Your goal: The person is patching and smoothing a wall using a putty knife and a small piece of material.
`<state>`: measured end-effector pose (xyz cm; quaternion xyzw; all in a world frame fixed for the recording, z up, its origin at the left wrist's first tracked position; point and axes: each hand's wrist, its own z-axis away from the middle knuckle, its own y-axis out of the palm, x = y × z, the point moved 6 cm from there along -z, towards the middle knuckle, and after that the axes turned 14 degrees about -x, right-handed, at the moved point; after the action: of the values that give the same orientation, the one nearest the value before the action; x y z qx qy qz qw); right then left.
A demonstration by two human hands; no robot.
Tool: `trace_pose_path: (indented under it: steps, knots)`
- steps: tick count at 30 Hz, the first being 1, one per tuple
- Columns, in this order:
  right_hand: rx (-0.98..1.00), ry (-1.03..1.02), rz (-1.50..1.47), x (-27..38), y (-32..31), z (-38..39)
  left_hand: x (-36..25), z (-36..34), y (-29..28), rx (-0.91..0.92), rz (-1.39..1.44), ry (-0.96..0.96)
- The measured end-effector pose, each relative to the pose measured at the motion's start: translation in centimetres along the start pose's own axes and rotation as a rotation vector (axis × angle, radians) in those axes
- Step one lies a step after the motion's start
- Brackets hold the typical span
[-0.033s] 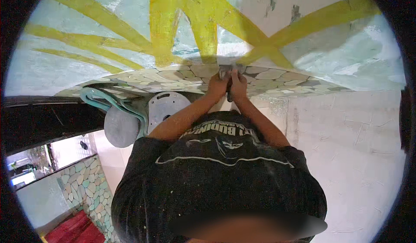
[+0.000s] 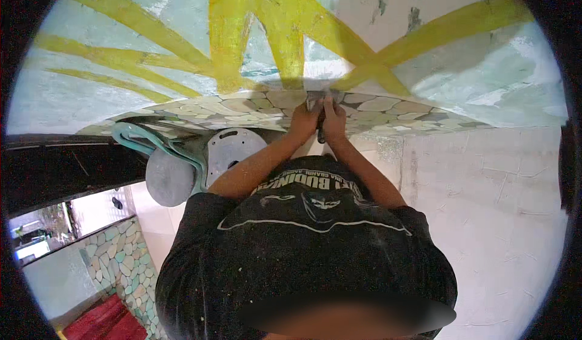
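In front of my chest, my left hand [image 2: 304, 123] and my right hand [image 2: 333, 121] are side by side at the wall. Both are closed on what looks like a putty knife [image 2: 321, 137]; its dark handle end sticks out below between them, and its grey flat blade is at the wall. My right thumb points up along the tool. Behind the fingers lies a band of pale stone cladding [image 2: 373, 103]. The painted wall [image 2: 339, 27], light green with yellow strokes, rises above the stone. My fingers hide part of the tool.
Left of my arms are a grey round-ended board [image 2: 170, 179], a teal curved strip [image 2: 130, 137] and a pale plate with holes [image 2: 233, 149]. A rough whitish wall [image 2: 485, 218] is on the right. Red cloth-like material [image 2: 106, 322] lies at the lower left beside pebble-like stonework [image 2: 121, 255].
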<state>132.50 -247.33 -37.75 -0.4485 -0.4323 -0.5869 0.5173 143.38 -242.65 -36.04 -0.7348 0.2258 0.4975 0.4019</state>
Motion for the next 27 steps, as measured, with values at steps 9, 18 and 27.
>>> trace_pose_path:
  steps: [9,18,27]
  knots:
    - [-0.040,0.021,-0.049,0.8,-0.2,0.7,-0.9,-0.4,-0.1,0.073,0.052,-0.224]
    - [-0.018,-0.058,0.241,-0.3,-1.1,-0.4,-0.8,-0.6,-0.1,0.122,0.061,-0.261]
    - [-0.001,-0.027,0.020,0.9,0.1,1.1,-2.7,-0.4,-1.5,0.146,0.093,-0.468]
